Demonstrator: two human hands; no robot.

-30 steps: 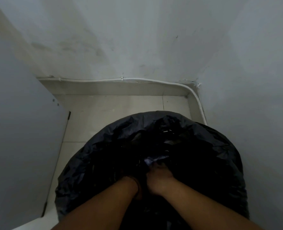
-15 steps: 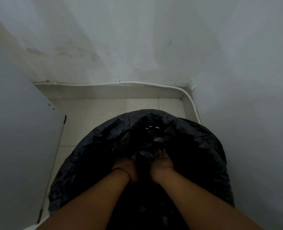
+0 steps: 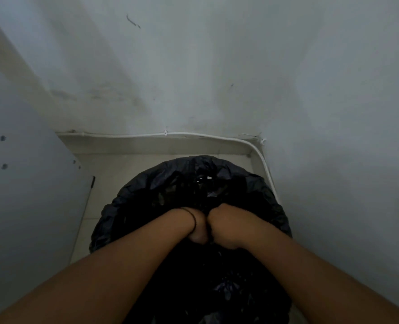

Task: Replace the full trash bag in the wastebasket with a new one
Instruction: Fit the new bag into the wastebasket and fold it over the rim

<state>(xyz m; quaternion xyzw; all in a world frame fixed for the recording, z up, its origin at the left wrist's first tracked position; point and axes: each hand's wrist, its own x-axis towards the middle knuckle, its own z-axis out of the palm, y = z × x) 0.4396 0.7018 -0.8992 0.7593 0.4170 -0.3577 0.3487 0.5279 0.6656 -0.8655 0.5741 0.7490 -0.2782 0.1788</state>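
Observation:
A black trash bag (image 3: 147, 190) covers the round wastebasket in the corner; the basket itself is hidden under the plastic. My left hand (image 3: 197, 226) and my right hand (image 3: 224, 228) are side by side at the bag's middle, both curled into fists that grip bunched black plastic. A thin dark band circles my left wrist. More crumpled black bag fills the space below my forearms.
White walls (image 3: 217, 78) close in ahead and on the right. A white panel (image 3: 30, 183) with screw holes stands on the left. A white cable (image 3: 194, 134) runs along the skirting and bends down the right corner. Pale floor tiles (image 3: 114, 169) show beyond the bag.
Both hands have closed into fists on the bag and pulled up and toward me, gathering the plastic. The camera has lifted, so the basket sits lower in view.

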